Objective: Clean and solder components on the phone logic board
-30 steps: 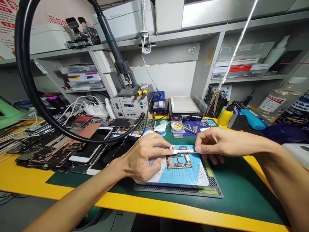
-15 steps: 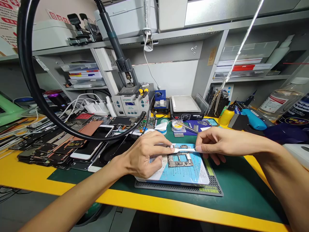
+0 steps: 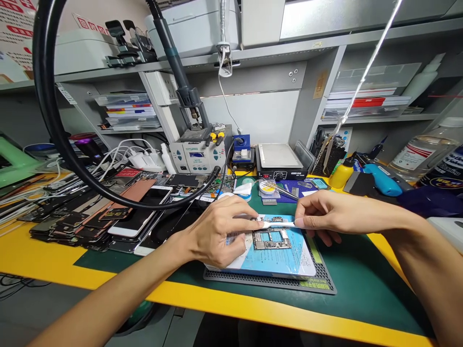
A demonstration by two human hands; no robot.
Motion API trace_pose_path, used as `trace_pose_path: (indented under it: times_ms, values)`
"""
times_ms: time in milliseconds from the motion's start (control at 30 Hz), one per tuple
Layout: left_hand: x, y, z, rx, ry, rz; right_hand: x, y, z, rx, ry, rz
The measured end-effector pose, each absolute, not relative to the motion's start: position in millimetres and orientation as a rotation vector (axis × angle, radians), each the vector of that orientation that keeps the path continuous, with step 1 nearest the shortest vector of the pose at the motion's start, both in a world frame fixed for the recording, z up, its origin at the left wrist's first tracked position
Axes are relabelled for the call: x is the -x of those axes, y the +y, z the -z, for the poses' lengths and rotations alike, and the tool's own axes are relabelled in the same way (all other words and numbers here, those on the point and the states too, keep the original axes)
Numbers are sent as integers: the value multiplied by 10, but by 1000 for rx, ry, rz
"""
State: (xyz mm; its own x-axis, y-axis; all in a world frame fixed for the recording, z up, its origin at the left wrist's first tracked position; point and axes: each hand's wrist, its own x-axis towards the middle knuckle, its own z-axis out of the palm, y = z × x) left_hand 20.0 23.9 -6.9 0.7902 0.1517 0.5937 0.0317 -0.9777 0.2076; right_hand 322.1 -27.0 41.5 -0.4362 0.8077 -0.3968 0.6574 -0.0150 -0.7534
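A thin white strip point(image 3: 280, 224) runs across the top of a circuit board point(image 3: 272, 239), which lies on a blue and white box point(image 3: 260, 265). My left hand point(image 3: 226, 229) rests on the box's left part, its index fingertip at the strip's left end and the thumb bent below. The strip's right end is pinched between thumb and fingers of my right hand point(image 3: 318, 217), just above the box's right edge. Under the box is a grey perforated mat point(image 3: 327, 284).
Stacked phones and phone parts point(image 3: 90, 212) fill the left side. A soldering station point(image 3: 197, 156) and a hot plate point(image 3: 280, 159) stand behind. Tweezers point(image 3: 280, 190) lie beyond the box. A yellow bottle point(image 3: 340, 174) is at the right. A black hose point(image 3: 39, 72) arches over the left.
The whole view has shifted slightly, so everything appears a little further right. Both hands keep nearly the same pose at the strip.
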Motion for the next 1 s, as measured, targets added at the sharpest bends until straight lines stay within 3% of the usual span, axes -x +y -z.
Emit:
trace_pose_path:
  times_ms: [1000]
  values:
    - [-200, 247, 51, -2811, 176, -895, -3235, -293, -439, 1566, -2061, -1446]
